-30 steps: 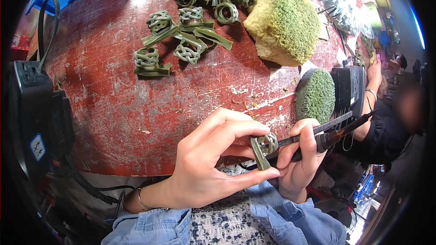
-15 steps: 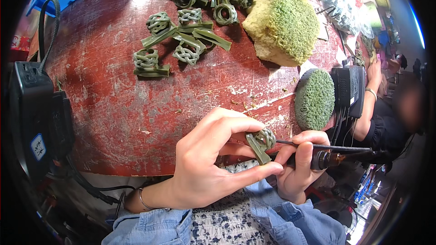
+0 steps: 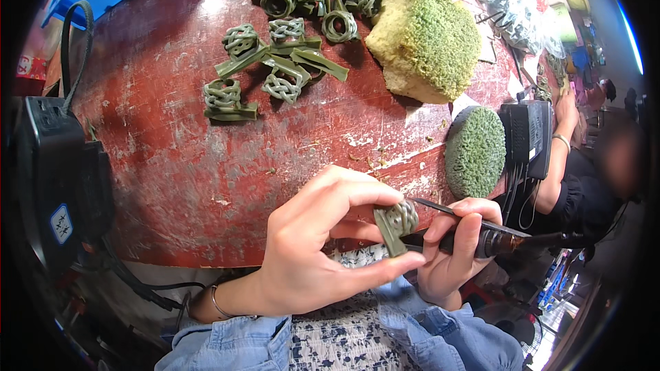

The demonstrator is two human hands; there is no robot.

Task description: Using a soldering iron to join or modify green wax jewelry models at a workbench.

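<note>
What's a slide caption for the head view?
Left hand pinches green woven knot; right hand applies dark pen-like tool.

The table (image 3: 172,165) is dark red with worn whitish scuffs, and the woven knots (image 3: 275,62) on it are dull green. The sponge block (image 3: 426,34) is green on top with yellow sides, the round pad (image 3: 474,151) is green, and the sleeves (image 3: 440,333) are blue denim over white cloth with a dark floral print (image 3: 337,336).

At 5 o'clock the left hand (image 3: 309,251) pinches a green woven knot (image 3: 397,223) between thumb and fingers, while the right hand (image 3: 454,254) grips a dark pen-shaped tool (image 3: 481,233) whose tip touches it. More knots (image 3: 275,62) and a green sponge block (image 3: 426,34) lie on the red tabletop (image 3: 172,151) toward 12 o'clock.
</note>
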